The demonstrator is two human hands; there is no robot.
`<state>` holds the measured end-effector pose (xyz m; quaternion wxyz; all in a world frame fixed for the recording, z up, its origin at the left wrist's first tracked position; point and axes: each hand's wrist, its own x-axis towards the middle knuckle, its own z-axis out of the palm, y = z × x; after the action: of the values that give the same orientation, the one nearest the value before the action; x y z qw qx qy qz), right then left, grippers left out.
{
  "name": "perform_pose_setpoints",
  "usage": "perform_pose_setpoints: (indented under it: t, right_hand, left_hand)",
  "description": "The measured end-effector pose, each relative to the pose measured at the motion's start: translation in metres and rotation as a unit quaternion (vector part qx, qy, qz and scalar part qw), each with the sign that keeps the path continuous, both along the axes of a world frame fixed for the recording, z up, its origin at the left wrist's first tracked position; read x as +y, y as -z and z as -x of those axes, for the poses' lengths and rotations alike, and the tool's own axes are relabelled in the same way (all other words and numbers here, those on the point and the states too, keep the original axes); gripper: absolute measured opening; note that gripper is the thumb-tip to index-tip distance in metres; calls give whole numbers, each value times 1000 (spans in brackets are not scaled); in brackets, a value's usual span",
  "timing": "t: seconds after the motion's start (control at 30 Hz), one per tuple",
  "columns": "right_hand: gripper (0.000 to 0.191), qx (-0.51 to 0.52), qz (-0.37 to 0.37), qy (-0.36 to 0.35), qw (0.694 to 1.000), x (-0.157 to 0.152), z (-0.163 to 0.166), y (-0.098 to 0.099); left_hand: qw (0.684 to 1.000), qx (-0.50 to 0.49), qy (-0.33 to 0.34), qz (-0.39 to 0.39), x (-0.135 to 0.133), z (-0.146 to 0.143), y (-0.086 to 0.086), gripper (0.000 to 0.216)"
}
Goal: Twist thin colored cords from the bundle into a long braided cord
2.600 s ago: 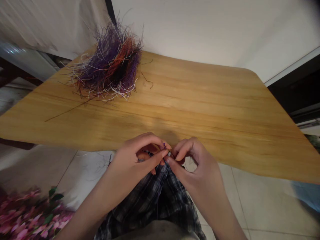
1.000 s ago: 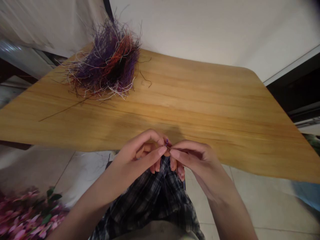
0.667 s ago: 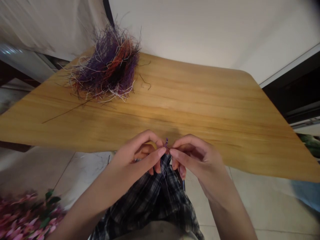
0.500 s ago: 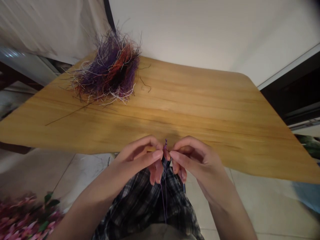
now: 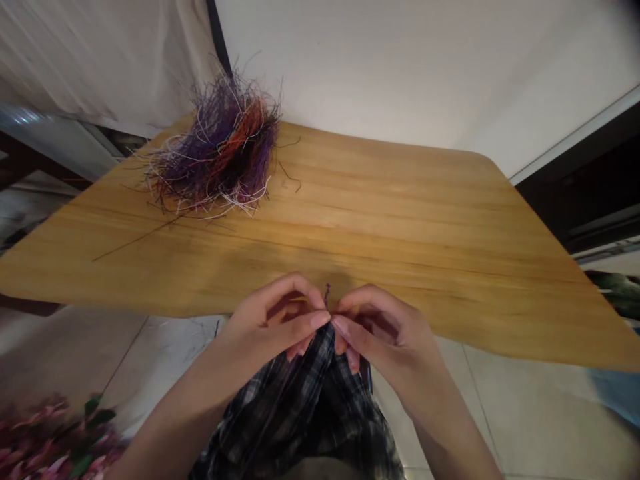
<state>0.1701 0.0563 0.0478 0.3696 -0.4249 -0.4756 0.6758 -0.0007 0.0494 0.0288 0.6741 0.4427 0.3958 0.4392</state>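
Observation:
Both hands meet in front of my lap, just over the near edge of the wooden table (image 5: 400, 213). My left hand (image 5: 290, 317) pinches a thin purple cord (image 5: 327, 292) between thumb and forefinger. Its short knotted tip pokes up above the fingertips. My right hand (image 5: 373, 327) is closed in a pinch right beside it, the two thumbs nearly touching, on the same cord. The exact spot where the fingers grip is hidden. The cord's loose lower strands are hard to make out against the dark plaid cloth (image 5: 320, 393) on my lap.
A tangled heap of purple, orange and white cords (image 5: 220, 147) lies at the table's back left, with a few stray strands around it. A white wall (image 5: 400, 73) rises behind the table. Pink flowers (image 5: 55, 433) stand low at the left, above the tiled floor (image 5: 480, 400).
My hands have drawn closer together, and the thumbs now almost touch. Less of the knotted cord shows between them. The view has shifted slightly.

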Motion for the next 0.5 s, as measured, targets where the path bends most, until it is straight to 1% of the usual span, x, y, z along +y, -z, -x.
perform_pose_setpoints:
  t: [0.13, 0.3, 0.4, 0.5]
  right_hand:
    - [8, 65, 27, -32, 997, -1, 1, 1]
    - [8, 129, 44, -41, 990, 0, 3, 8]
    - [9, 130, 38, -45, 990, 1, 3, 11]
    - [9, 102, 6, -19, 995, 0, 3, 12]
  left_hand:
    - [999, 28, -21, 4, -1, -1, -5, 18]
    - [999, 27, -9, -23, -6, 0, -8, 11]
    - [998, 36, -3, -54, -7, 1, -7, 9]
    - [997, 44, -1, -61, -7, 1, -5, 4]
